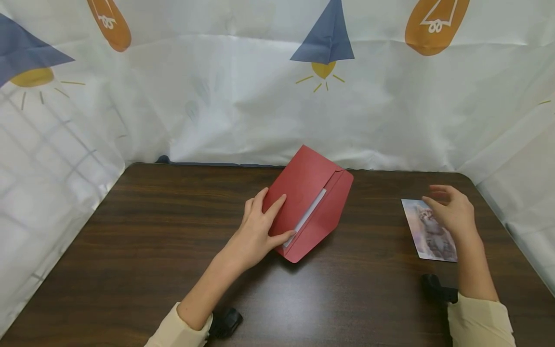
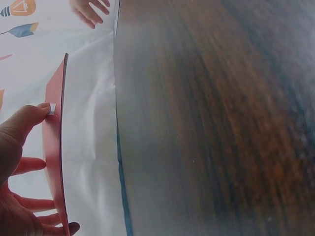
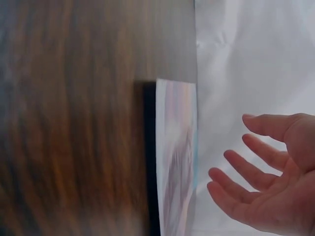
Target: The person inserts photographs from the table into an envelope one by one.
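over the middle of the tabletop point(image 1: 143, 241), i see the person's left grip point(image 1: 256, 233) clamped on a red envelope point(image 1: 297, 180), thumb on one side of it and fingers spread along the other part, near its lower left end. in my head view the thumb lies across the lower end of the opening, where a strip of white paper point(image 1: 309, 213) shows, and two fingertips press the red face. the flap point(image 1: 323, 226) is folded out, towards the right. my left wrist view shows the envelope held up off the tabletop, tilted, with the thumb by the white.

off to the right, well apart from the envelope, the right grip point(image 1: 453, 212) hangs over a card point(image 1: 427, 236) with a kitten on it, which lies picture side up. its fingers are loosely bent and the thumb stands apart from them; in my right wrist view i see a gap between hand and card.

beyond the far edge i have a white cloth point(image 1: 208, 101) with printed lamps and bulbs.
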